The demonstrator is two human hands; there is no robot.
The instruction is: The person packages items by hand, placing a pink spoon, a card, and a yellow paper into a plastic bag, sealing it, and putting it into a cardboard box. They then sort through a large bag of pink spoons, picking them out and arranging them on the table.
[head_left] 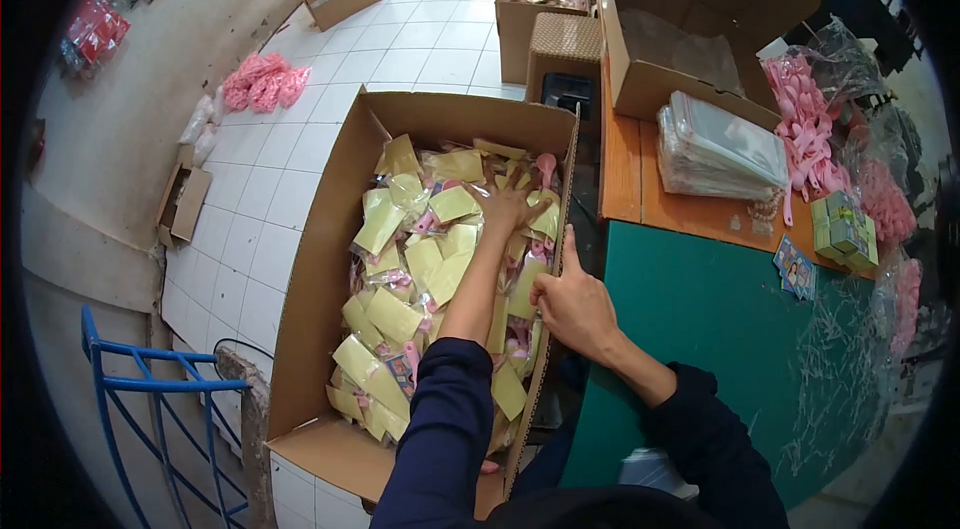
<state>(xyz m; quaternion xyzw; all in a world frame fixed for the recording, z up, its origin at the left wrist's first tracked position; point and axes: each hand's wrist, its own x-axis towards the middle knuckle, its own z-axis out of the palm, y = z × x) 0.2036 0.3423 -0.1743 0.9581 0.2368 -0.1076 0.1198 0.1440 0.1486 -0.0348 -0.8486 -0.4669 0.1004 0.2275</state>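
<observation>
A large open cardboard box [322, 279] stands before me, filled with clear plastic packets [395, 314] that show cream-coloured cards and pink plastic pieces. My left hand [508, 207] reaches into its far right part, fingers spread and pressed on the packets. A pink spoon-shaped piece [546, 167] shows just beyond those fingers. At the box's right wall, my right hand [582, 309] grips the top edge, its index finger stretched along the rim and its thumb over the inner side. The fingers on the outer side are partly hidden.
To the right, a green-topped table [690, 329] carries bundled cards [845, 229], a stack of clear plastic bags [722, 144] and pink spoon-like pieces [800, 114]. Another filled box [515, 29] stands beyond. A blue metal rack [150, 384] is at lower left. Pink bundles [265, 82] lie on the floor.
</observation>
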